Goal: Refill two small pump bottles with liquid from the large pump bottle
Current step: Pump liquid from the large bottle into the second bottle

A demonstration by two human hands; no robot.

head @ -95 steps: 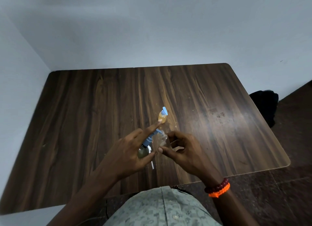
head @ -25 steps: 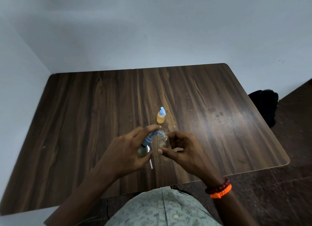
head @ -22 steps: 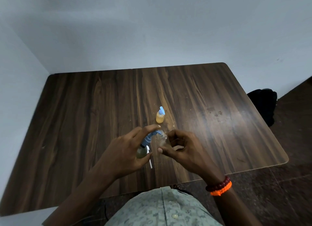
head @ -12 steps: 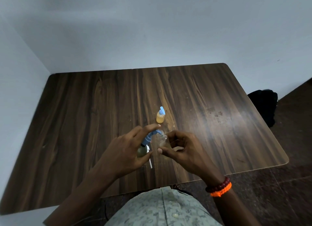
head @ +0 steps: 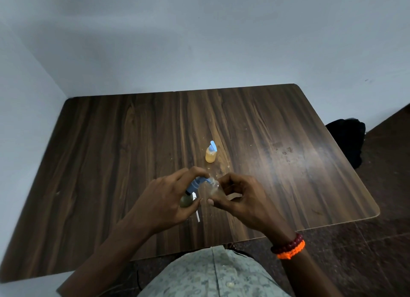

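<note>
My left hand (head: 165,200) grips the large pump bottle (head: 186,201), with its index finger lying over the blue pump head (head: 198,183). The blue nozzle points into the mouth of a small clear bottle (head: 209,188), which my right hand (head: 240,199) pinches between thumb and fingers. The clear bottle holds a little pale liquid. A second small bottle (head: 210,152), filled with orange liquid and capped with a blue pump, stands upright on the wooden table (head: 277,141) just beyond my hands. A white pump tube (head: 197,214) lies on the table under my left hand.
The table sits in a corner, with walls at the back and left. Its near edge runs close to my body and its right edge drops to a dark floor. A black bag (head: 348,139) rests on the floor to the right.
My left index finger has bent lower onto the pump head than before. Both hands and the bottles stay in the same spot.
</note>
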